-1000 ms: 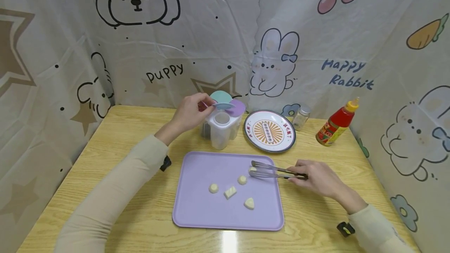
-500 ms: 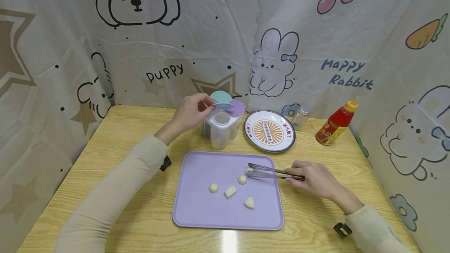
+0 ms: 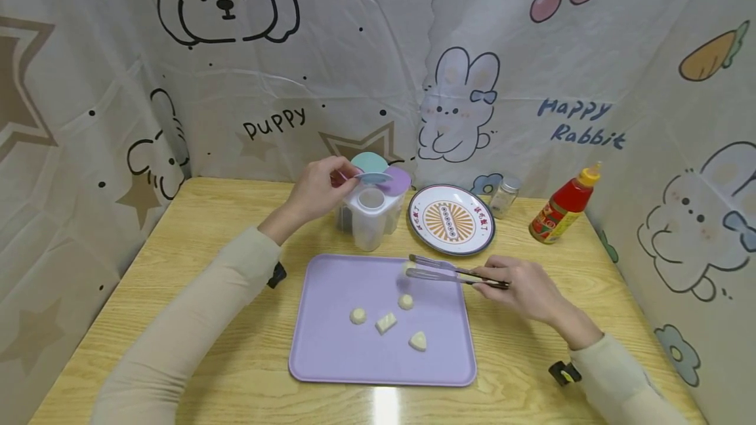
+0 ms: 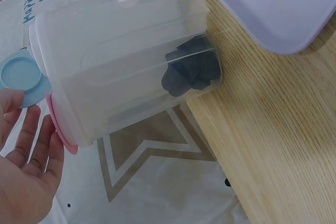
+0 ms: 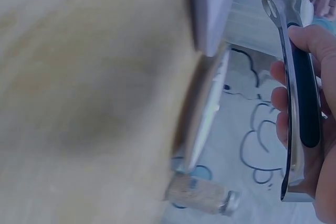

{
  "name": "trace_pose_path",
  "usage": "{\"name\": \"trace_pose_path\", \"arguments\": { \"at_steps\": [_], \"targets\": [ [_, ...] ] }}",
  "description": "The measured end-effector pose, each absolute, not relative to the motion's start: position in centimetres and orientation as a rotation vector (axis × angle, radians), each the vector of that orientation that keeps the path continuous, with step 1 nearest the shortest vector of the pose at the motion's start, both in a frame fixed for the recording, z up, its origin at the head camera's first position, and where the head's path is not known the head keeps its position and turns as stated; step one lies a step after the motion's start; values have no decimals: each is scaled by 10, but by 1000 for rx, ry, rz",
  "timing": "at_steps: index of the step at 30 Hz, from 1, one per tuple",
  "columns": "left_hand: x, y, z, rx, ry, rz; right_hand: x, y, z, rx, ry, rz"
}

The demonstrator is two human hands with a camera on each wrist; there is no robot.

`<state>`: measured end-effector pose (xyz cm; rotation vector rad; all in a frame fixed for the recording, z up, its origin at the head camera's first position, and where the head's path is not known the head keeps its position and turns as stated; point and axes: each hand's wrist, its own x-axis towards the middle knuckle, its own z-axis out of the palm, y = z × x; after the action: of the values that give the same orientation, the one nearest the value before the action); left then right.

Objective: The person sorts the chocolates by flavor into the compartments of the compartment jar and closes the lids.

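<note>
My left hand [image 3: 319, 192] pinches the raised light-blue lid [image 3: 375, 178] of a clear, sectioned container [image 3: 367, 231]. The round opening under that lid is uncovered. In the left wrist view, dark pieces [image 4: 193, 66] lie at the bottom of one compartment. With my right hand [image 3: 525, 288] I grip metal tongs [image 3: 440, 275] with dark handles. A pale piece shows partly between the tong tips, above the far right of the lilac tray [image 3: 331, 359]. On the tray lie a rectangular pale piece [image 3: 386, 323], a triangular one [image 3: 418, 341] and two round ones [image 3: 357, 316].
Right of the container stands a white plate [image 3: 451, 220] with a printed orange pattern. Behind it is a small glass jar [image 3: 504, 197]. A red sauce bottle [image 3: 564, 205] with a yellow cap stands at the back right. A printed cloth [image 3: 354, 51] hangs behind the table.
My right hand first moves left, then lifts the tongs away from the tray with the pale piece between the tips. The left hand stays at the lid.
</note>
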<state>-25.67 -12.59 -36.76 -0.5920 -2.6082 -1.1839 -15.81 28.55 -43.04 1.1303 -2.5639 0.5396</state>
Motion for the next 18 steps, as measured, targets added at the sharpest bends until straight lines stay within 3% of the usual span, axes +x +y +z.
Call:
{"name": "trace_pose_path", "arguments": {
  "at_steps": [18],
  "targets": [
    [-256, -126, -367, -599, -2599, -1194, -204, 249, -373, 1170, -2366, 465]
  ]
}}
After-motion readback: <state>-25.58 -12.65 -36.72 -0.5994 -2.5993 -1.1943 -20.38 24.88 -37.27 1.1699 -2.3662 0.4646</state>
